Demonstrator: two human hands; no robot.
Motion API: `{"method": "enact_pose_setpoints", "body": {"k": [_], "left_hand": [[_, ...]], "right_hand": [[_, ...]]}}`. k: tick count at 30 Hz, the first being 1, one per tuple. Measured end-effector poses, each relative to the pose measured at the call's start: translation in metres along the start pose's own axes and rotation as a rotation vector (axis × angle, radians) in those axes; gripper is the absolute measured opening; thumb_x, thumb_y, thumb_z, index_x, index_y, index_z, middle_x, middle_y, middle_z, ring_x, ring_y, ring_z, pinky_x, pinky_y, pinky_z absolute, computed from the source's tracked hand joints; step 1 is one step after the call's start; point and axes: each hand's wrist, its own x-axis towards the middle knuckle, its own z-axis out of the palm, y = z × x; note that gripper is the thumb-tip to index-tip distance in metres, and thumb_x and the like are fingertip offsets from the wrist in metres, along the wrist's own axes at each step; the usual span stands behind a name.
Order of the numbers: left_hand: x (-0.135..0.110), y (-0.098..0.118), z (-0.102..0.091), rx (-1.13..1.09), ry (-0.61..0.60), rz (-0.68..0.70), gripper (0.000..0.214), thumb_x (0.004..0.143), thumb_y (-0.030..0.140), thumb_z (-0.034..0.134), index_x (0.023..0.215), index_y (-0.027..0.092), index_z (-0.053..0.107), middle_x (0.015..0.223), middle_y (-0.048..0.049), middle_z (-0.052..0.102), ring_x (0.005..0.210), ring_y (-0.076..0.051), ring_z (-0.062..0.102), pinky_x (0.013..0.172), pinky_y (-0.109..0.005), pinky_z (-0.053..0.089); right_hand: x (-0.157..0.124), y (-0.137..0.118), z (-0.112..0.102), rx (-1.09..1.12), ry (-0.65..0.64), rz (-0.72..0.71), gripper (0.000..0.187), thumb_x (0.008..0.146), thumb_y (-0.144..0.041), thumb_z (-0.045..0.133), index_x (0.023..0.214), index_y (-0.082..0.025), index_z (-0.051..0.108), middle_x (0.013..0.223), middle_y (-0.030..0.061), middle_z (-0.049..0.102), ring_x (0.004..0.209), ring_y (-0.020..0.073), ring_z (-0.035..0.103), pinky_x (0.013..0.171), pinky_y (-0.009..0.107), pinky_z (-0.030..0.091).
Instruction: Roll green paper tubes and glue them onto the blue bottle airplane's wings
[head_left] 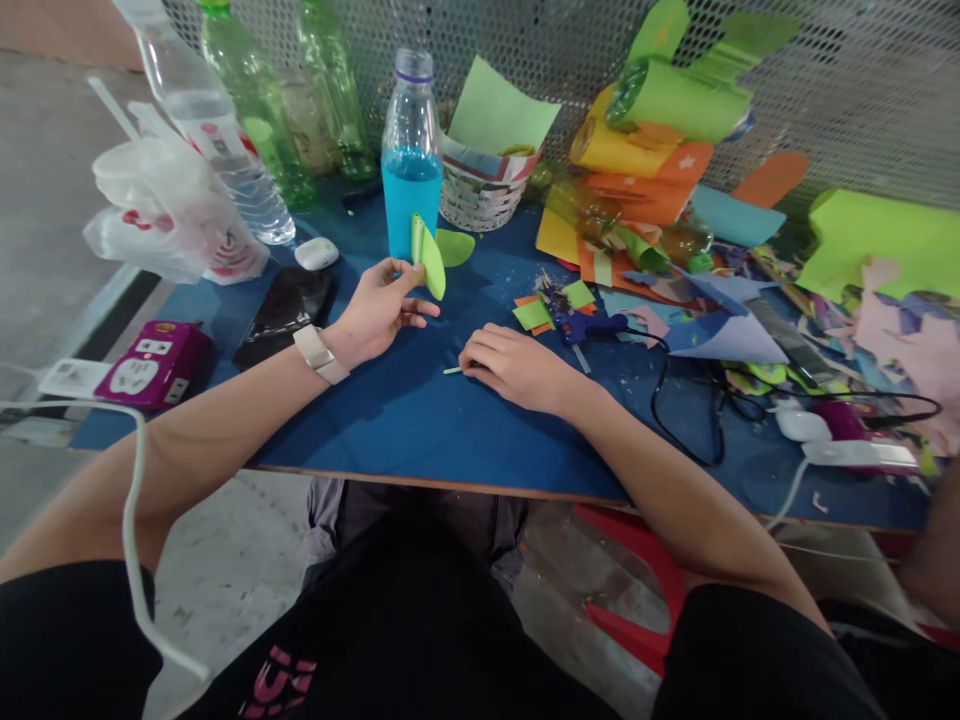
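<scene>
My left hand (379, 312) is closed in a pinch on folded green paper leaf shapes (429, 258), held upright just in front of a bottle wrapped in blue paper (409, 170). Another green leaf (454, 246) lies flat beside it. My right hand (510, 365) rests palm down on the blue table (420, 420), its fingers curled over a thin green paper strip (452, 371) whose tip sticks out to the left. A blue glue gun (581, 324) lies a little right of that hand, among small green and orange scraps (544, 310).
Plastic bottles (247, 110) and a white bag (169, 215) stand at the back left, with a phone (289, 305) and a pink power strip (154, 365). A small basket (484, 190) holds green paper. Rolled paper (660, 110), scraps and cables (697, 420) crowd the right side.
</scene>
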Motion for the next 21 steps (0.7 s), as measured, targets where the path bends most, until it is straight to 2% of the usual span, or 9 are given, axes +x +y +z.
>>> {"method": "enact_pose_setpoints", "body": {"k": [5,10,14,17,19,21], "left_hand": [[0.006,-0.005,0.004,0.002,0.019,0.039,0.037,0.107,0.02,0.083,0.089,0.021,0.05,0.08,0.0058,0.07,0.055,-0.008,0.074,0.043,-0.017,0.051],[0.015,-0.014,0.006,0.02,0.013,0.101,0.047,0.097,0.026,0.096,0.088,0.022,0.051,0.07,0.0094,0.064,0.053,-0.007,0.072,0.043,-0.015,0.049],[0.016,-0.017,0.007,0.025,-0.003,0.069,0.037,0.104,0.018,0.086,0.09,0.022,0.052,0.065,0.0085,0.063,0.055,-0.009,0.074,0.046,-0.015,0.051],[0.01,-0.016,0.006,0.043,-0.033,0.041,0.031,0.108,0.014,0.078,0.093,0.021,0.052,0.075,0.0041,0.072,0.058,-0.009,0.075,0.048,-0.016,0.053],[0.004,-0.016,0.002,0.095,-0.102,0.034,0.031,0.105,0.017,0.081,0.095,0.021,0.051,0.091,-0.0018,0.08,0.059,-0.009,0.075,0.048,-0.018,0.053],[-0.004,-0.017,-0.003,0.189,-0.197,0.061,0.03,0.103,0.023,0.081,0.096,0.021,0.052,0.101,-0.0059,0.081,0.058,-0.01,0.074,0.044,-0.02,0.049]], "right_hand": [[0.0,0.0,0.001,-0.037,0.032,-0.007,0.022,0.118,-0.023,0.056,0.112,-0.017,0.076,0.11,0.0137,0.077,0.102,0.0287,0.063,0.095,0.045,0.054],[0.0,-0.001,0.002,-0.103,0.056,0.009,0.027,0.12,-0.027,0.054,0.114,-0.018,0.079,0.11,0.0123,0.078,0.101,0.0282,0.062,0.091,0.044,0.054],[0.002,-0.006,0.002,-0.155,0.033,0.022,0.029,0.12,-0.025,0.052,0.108,-0.016,0.077,0.106,0.0118,0.077,0.098,0.0273,0.06,0.088,0.043,0.05],[0.003,-0.011,0.002,-0.248,0.007,0.052,0.031,0.121,-0.022,0.049,0.109,-0.015,0.077,0.107,0.0123,0.076,0.099,0.0277,0.059,0.084,0.042,0.044],[0.004,-0.015,0.002,-0.311,-0.014,0.064,0.033,0.121,-0.019,0.046,0.111,-0.015,0.077,0.108,0.0129,0.076,0.1,0.0281,0.058,0.083,0.042,0.04],[0.004,-0.018,0.003,-0.353,-0.032,0.063,0.034,0.121,-0.018,0.043,0.113,-0.015,0.076,0.11,0.0135,0.076,0.101,0.0282,0.058,0.082,0.042,0.037]]}}
